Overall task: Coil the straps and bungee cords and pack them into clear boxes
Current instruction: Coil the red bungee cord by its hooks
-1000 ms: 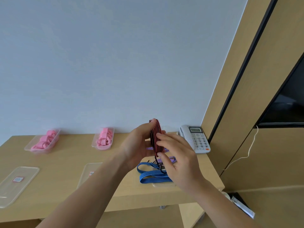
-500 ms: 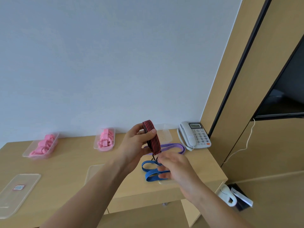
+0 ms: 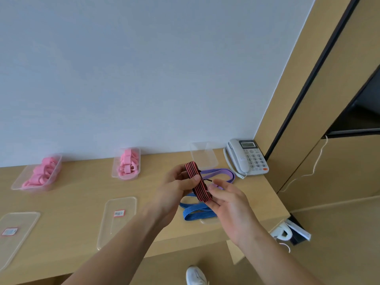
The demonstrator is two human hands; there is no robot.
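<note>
A red-and-black striped bungee cord (image 3: 197,183), wound into a flat coil, is held above the wooden table (image 3: 82,194). My left hand (image 3: 174,190) grips the coil from the left, thumb across its face. My right hand (image 3: 226,199) supports the coil's lower end and pinches its black hook end. Under my hands lie a blue striped strap (image 3: 196,212) and a purple strap (image 3: 221,174). An empty clear box (image 3: 203,155) stands behind them by the wall.
Two clear boxes with pink straps (image 3: 126,164) (image 3: 40,173) stand along the wall. Two clear lids (image 3: 118,218) (image 3: 14,233) with labels lie nearer me. A white telephone (image 3: 245,157) sits at the table's right end. A white shoe (image 3: 195,275) shows on the floor.
The camera has tilted downward. My right hand came back up from the blue strap to the coil's lower end and now pinches the hook; the coil has tilted.
</note>
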